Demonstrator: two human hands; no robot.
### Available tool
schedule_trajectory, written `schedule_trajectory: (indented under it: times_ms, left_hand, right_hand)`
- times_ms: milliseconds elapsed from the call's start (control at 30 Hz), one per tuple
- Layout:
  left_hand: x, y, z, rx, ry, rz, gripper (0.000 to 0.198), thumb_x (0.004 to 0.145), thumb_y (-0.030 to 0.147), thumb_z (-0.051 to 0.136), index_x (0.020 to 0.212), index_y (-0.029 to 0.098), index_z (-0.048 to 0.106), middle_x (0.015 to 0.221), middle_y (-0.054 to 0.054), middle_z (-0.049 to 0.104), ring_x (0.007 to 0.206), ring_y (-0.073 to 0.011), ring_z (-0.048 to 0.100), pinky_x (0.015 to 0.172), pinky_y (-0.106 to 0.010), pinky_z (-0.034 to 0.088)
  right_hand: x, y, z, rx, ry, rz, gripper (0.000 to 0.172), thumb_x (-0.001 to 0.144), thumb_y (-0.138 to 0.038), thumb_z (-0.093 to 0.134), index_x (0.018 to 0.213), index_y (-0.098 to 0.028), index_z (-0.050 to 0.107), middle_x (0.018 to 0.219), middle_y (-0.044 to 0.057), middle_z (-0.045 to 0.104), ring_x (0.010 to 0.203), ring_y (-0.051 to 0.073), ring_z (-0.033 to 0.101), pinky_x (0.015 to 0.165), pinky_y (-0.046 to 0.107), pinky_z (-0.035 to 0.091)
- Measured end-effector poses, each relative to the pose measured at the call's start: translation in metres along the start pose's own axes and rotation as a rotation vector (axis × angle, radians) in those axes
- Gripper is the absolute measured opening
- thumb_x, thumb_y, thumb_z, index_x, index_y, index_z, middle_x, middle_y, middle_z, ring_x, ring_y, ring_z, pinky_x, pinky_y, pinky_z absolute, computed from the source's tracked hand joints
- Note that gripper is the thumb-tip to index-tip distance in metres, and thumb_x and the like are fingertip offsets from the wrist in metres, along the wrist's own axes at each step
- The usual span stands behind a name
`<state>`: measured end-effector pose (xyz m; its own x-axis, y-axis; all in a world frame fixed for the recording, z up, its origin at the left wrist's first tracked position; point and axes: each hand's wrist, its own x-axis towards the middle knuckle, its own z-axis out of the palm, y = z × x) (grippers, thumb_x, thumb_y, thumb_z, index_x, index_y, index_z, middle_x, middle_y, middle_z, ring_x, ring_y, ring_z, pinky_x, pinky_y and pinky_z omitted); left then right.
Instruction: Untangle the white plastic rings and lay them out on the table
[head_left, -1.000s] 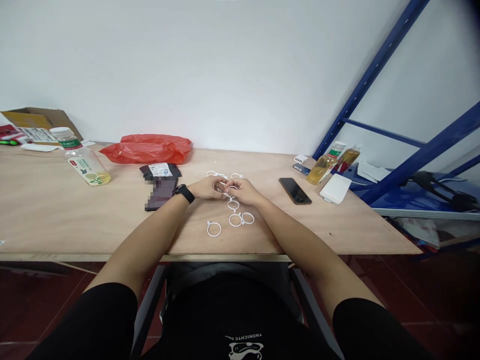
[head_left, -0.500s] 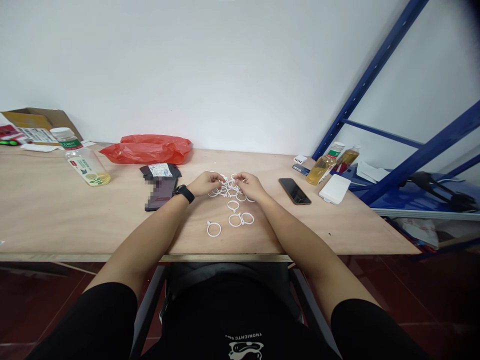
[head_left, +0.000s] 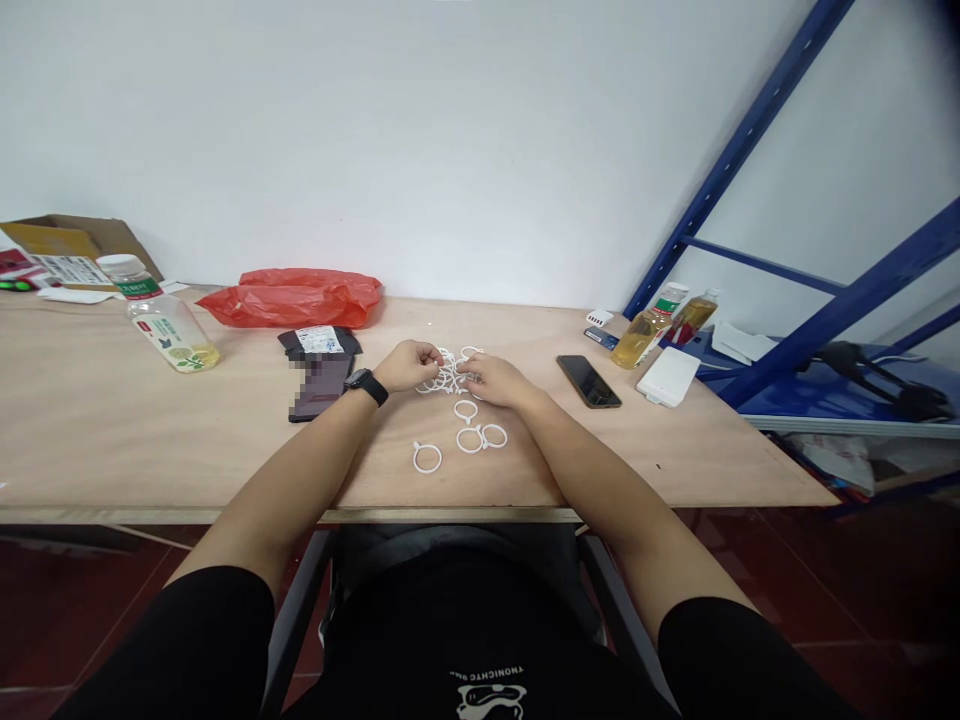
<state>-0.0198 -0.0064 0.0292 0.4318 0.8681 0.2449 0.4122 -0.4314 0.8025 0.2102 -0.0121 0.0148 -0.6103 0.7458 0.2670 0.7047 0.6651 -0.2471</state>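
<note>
Both my hands rest on the wooden table (head_left: pixel 112 430) at a small heap of white plastic rings (head_left: pixel 448 373). My left hand (head_left: pixel 407 366), with a black watch on its wrist, is curled with its fingertips pinching rings at the heap's left side. My right hand (head_left: pixel 496 380) lies on the heap's right side, fingers bent over the rings. Nearer to me lie loose rings: a single ring (head_left: pixel 427 457), a joined pair (head_left: pixel 481 437) and one more ring (head_left: pixel 465 409) just below the hands.
A black phone (head_left: pixel 589 381), a white power bank (head_left: pixel 669 377) and two tea bottles (head_left: pixel 651 328) lie right of the hands. A dark packet (head_left: pixel 319 370), red plastic bag (head_left: pixel 296 297), clear bottle (head_left: pixel 165 328) and cardboard box (head_left: pixel 71 240) are at left. Blue shelving (head_left: pixel 787 260) stands right.
The hands moved from the rings near me to the heap farther back, and now both close on it. The right hand has drawn slightly back toward the left hand.
</note>
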Motion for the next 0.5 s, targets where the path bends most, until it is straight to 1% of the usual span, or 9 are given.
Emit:
schedule_trajectory:
  times_ms: [100, 233, 333, 433, 500]
  left_hand:
    - [-0.0001, -0.0008, 0.0001, 0.006, 0.026, 0.025, 0.022, 0.065, 0.021, 0.055, 0.080, 0.011, 0.068, 0.056, 0.003, 0.056, 0.049, -0.0082, 0.047, 0.049, -0.019, 0.034]
    - [-0.0009, -0.0005, 0.0016, 0.004, 0.037, 0.029, 0.022, 0.065, 0.020, 0.055, 0.081, 0.011, 0.068, 0.056, 0.003, 0.056, 0.050, -0.0083, 0.046, 0.050, -0.019, 0.036]
    - [-0.0016, 0.0008, 0.0023, 0.011, 0.035, 0.030, 0.023, 0.065, 0.019, 0.054, 0.081, 0.011, 0.067, 0.057, 0.003, 0.056, 0.050, -0.0084, 0.047, 0.051, -0.020, 0.037]
    - [-0.0020, 0.0019, 0.0019, 0.026, 0.027, 0.039, 0.023, 0.065, 0.019, 0.053, 0.081, 0.011, 0.067, 0.057, 0.004, 0.055, 0.050, -0.0082, 0.046, 0.051, -0.020, 0.037]
    - [-0.0021, 0.0022, 0.0016, 0.037, 0.030, 0.041, 0.023, 0.065, 0.019, 0.053, 0.081, 0.011, 0.067, 0.056, 0.004, 0.055, 0.050, -0.0083, 0.046, 0.051, -0.020, 0.036]
  right_hand:
    - [0.0027, 0.0003, 0.0027, -0.057, -0.031, 0.025, 0.033, 0.086, -0.021, 0.058, 0.116, -0.021, 0.069, 0.107, 0.008, 0.064, 0.097, 0.020, 0.061, 0.087, 0.027, 0.044]
    - [0.0040, 0.0052, 0.0054, -0.097, -0.031, 0.058, 0.025, 0.084, -0.016, 0.058, 0.103, -0.020, 0.073, 0.104, 0.009, 0.062, 0.096, 0.020, 0.060, 0.085, 0.027, 0.043]
    - [0.0019, 0.0057, 0.0046, -0.117, -0.025, 0.100, 0.020, 0.084, -0.017, 0.058, 0.096, -0.021, 0.073, 0.105, 0.009, 0.061, 0.092, 0.020, 0.060, 0.080, 0.027, 0.043]
    - [-0.0006, 0.0033, 0.0001, -0.136, -0.022, 0.111, 0.020, 0.087, -0.019, 0.055, 0.097, -0.022, 0.072, 0.106, 0.008, 0.061, 0.091, 0.020, 0.060, 0.076, 0.027, 0.042]
    - [-0.0012, 0.0021, -0.0040, -0.126, -0.003, 0.109, 0.021, 0.090, -0.019, 0.052, 0.101, -0.022, 0.070, 0.106, 0.008, 0.063, 0.094, 0.020, 0.060, 0.078, 0.027, 0.042]
